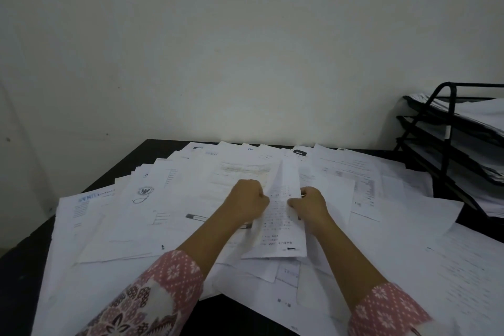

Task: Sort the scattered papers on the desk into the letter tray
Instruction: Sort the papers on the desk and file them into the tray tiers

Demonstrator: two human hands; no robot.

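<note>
Currently the left hand (249,199) and right hand (311,203) pinch one printed sheet (282,229) by its edges; next it likely needs carrying right to the letter tray (447,150)

A plain, pale wall (245,35) is being shown across the whole upper half of the view. Its foot is being hidden behind the far edge of the dark desk (152,153). The wall is being lit unevenly: the middle stretch just above the desk is being brightened, while the upper corners are being left in grey shade. A few small dark specks (107,134) are being seen on its left part, well apart from one another, and a larger speck (8,139) is being shown near the left border. A strip of the same pale surface is being carried down beside the desk's left edge.
</note>
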